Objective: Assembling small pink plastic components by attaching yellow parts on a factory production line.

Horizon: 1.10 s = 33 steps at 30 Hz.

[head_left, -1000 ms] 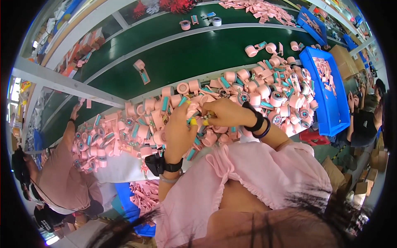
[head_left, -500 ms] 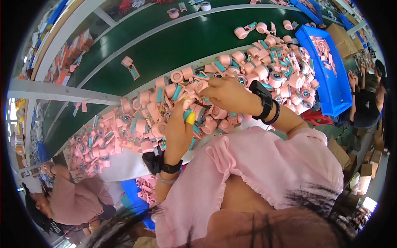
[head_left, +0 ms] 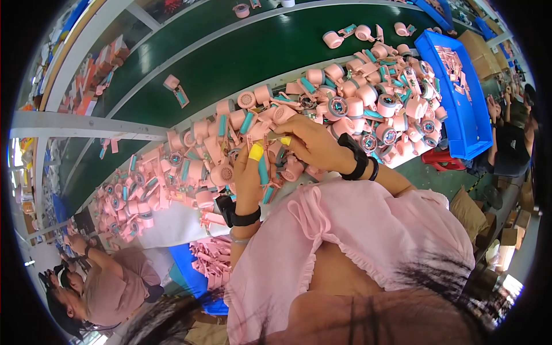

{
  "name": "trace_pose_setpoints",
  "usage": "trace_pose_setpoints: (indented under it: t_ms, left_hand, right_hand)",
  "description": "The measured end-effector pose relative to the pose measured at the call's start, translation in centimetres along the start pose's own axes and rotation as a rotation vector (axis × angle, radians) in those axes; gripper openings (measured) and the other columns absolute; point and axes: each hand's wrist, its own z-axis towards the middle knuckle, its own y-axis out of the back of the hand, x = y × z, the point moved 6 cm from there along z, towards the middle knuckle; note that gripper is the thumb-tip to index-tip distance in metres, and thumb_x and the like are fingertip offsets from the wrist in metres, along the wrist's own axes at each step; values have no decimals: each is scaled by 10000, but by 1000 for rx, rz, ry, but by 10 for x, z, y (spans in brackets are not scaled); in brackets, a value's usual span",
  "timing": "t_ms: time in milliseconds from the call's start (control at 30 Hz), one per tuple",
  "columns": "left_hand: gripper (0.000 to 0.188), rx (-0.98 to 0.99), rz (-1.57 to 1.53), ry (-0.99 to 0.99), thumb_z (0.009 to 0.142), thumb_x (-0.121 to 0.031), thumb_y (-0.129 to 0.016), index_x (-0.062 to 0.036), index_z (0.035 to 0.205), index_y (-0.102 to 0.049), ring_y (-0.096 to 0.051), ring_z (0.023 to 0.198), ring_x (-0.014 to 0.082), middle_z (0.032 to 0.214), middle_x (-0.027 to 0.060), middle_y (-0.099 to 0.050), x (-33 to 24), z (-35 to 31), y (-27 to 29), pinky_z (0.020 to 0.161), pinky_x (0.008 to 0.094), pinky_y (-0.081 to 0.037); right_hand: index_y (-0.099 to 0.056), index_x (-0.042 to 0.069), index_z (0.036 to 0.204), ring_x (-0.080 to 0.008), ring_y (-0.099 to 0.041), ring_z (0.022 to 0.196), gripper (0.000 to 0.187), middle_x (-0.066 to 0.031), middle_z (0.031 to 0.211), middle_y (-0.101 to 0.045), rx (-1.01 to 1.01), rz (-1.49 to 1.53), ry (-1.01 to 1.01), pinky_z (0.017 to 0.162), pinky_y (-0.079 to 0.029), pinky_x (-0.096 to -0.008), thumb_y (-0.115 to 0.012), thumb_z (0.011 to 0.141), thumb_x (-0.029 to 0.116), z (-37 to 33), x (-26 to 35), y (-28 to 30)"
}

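My left hand [head_left: 251, 175], with a yellow fingertip cover and a black wristband, grips a pink and teal plastic handle piece [head_left: 263, 170] over the heap. My right hand [head_left: 309, 140], also with a yellow fingertip cover and black bands at the wrist, is closed on a small pink part [head_left: 284, 115] just beside the left hand. Under both hands lies a big heap of pink round fan housings and teal parts [head_left: 368, 103] on the white bench edge.
A green conveyor belt [head_left: 241, 57] runs behind the heap with a few pink parts on it. A blue tray [head_left: 460, 109] of pink pieces stands at the right. A blue bin [head_left: 192, 270] of pink parts sits below left. Other people work at lower left and far right.
My hands have stayed together over the heap, my right wrist dropping lower. The view has shifted, so the heap and belt sit higher in the picture.
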Motion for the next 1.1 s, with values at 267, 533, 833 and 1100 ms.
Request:
trace_pose_setpoints:
  t_ms: [267, 533, 833, 1100]
  left_hand:
    - [276, 95, 40, -113, 956, -93, -464, -13, 1217, -503, -576, 718, 111, 955, 64, -612, 9, 2, -1, 598, 232, -475]
    - [423, 99, 174, -201, 876, 7, -440, 17, 1299, -435, -533, 872, 82, 1092, 43, -575, -8, -9, -15, 754, 212, -442]
    - [445, 101, 231, -353, 863, 17, -446, 19, 1307, -419, -526, 851, 84, 1091, 52, -567, -23, -19, -29, 734, 212, -436]
    - [448, 158, 333, -433, 858, 31, -439, 18, 1305, -402, -518, 845, 68, 1116, 63, -537, -29, -27, -40, 659, 183, -433]
  right_hand:
    - [-665, 77, 1084, -208, -599, 774, 359, -86, 930, -578, -85, -152, 237, 661, -507, -298, -595, 773, -88, -8, 14, 7]
    - [-643, 52, 1035, -259, -630, 846, 301, -108, 990, -632, -64, -91, 200, 742, -513, -337, -615, 758, -64, -13, 5, 1]
    - [-662, 82, 964, -257, -617, 808, 252, -73, 890, -630, -117, -141, 246, 715, -490, -358, -688, 725, 6, -15, 14, 7]
    - [-691, 121, 926, -241, -583, 779, 246, -45, 854, -593, -190, -133, 290, 668, -452, -342, -720, 702, 24, -15, 20, 11]
